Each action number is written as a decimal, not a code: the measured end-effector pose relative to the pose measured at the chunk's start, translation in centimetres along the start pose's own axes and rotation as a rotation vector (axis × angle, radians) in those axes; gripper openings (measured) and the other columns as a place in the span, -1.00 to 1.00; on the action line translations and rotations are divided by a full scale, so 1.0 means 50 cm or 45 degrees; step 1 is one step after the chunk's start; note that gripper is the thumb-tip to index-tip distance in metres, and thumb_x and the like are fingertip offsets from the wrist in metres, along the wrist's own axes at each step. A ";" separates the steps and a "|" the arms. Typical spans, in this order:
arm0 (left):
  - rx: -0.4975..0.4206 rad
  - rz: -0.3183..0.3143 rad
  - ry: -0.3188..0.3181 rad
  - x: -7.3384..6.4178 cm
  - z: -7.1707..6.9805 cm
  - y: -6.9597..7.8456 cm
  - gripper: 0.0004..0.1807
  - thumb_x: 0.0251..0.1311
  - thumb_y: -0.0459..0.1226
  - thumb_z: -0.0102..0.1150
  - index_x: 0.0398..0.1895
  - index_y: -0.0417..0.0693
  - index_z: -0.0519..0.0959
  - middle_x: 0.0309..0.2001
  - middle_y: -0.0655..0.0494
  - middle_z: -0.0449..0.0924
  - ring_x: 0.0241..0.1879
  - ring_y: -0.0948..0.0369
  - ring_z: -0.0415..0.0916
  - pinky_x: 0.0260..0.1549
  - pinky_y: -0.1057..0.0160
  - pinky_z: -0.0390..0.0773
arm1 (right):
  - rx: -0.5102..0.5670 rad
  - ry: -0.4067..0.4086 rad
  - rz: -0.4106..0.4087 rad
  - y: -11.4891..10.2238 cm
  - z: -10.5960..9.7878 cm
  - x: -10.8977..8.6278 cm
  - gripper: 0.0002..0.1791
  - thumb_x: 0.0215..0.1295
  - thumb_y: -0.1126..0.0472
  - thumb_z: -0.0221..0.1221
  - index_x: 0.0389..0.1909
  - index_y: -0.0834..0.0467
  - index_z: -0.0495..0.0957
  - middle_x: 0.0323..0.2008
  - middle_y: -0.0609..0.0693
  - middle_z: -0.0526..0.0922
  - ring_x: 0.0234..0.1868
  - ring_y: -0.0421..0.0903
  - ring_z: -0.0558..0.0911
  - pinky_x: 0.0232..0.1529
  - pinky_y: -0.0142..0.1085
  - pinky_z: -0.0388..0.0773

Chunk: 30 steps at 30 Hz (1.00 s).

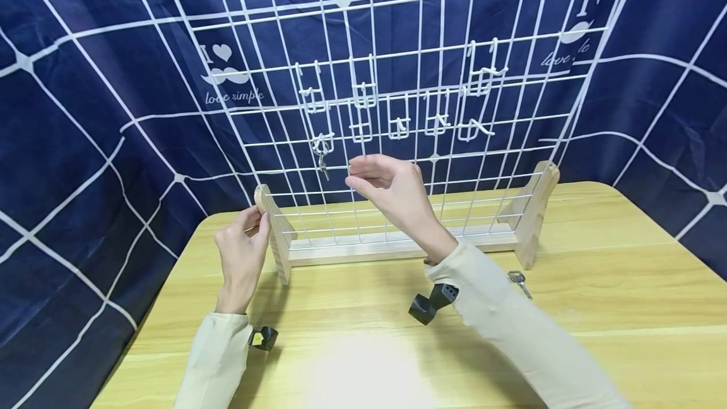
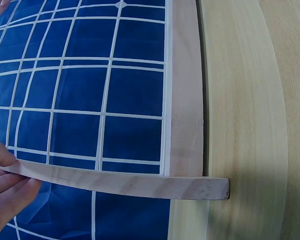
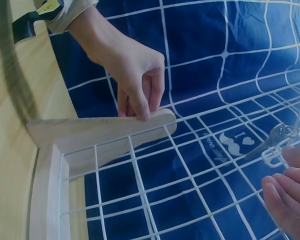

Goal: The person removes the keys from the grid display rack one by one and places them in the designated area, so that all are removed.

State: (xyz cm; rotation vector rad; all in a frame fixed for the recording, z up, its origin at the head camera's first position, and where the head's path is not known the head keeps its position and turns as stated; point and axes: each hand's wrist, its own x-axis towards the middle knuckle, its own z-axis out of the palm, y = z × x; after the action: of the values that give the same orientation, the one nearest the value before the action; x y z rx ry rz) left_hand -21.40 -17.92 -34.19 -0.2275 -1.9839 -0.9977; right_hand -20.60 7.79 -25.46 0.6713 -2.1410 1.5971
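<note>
My left hand (image 1: 243, 250) pinches the upper end of the wooden side support (image 1: 277, 232) of a white wire grid rack (image 1: 356, 197). In the left wrist view the thumb and fingers lie on both sides of that wooden support (image 2: 115, 182). My right hand (image 1: 392, 191) is in front of the grid with its fingers loosely bent and nothing visible between them. Just left of it, a key (image 1: 323, 166) hangs by a ring from a white wire hook (image 1: 322, 142). The right wrist view shows this key (image 3: 267, 142) close to the right fingertips.
Several other white hooks (image 1: 363, 94) hang on the grid in rows. A second key (image 1: 518, 280) lies on the wooden table (image 1: 602, 283), right of the right forearm. Another wooden support (image 1: 536, 213) holds the rack's right end. Dark blue patterned cloth (image 1: 62, 163) surrounds the table.
</note>
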 end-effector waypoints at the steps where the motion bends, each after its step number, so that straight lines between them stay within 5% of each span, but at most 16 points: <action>1: -0.001 -0.001 -0.001 0.000 0.001 0.000 -0.84 0.10 -0.53 0.22 -0.26 -0.51 0.63 -0.36 -0.31 0.68 -0.42 -0.11 0.69 -0.41 0.09 0.66 | 0.005 0.002 0.003 -0.001 0.001 0.000 -0.70 0.20 0.25 0.33 -0.07 0.27 0.63 -0.14 0.08 0.72 -0.16 -0.10 0.70 -0.09 -0.37 0.63; 30: -0.030 -0.025 -0.011 -0.002 0.001 -0.004 -0.84 0.11 -0.54 0.20 -0.25 -0.53 0.62 -0.38 -0.34 0.67 -0.41 -0.11 0.69 -0.38 0.14 0.65 | 0.053 -0.011 -0.053 -0.023 0.061 0.020 -0.68 0.19 0.29 0.32 -0.03 0.29 0.61 -0.16 0.10 0.73 -0.16 -0.12 0.70 -0.11 -0.40 0.63</action>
State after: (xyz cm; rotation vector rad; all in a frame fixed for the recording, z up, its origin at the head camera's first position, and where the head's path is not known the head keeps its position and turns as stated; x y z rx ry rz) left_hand -21.45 -17.99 -34.40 -0.2261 -1.9869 -1.0351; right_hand -20.78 4.45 -24.85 0.7318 -2.0912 1.6238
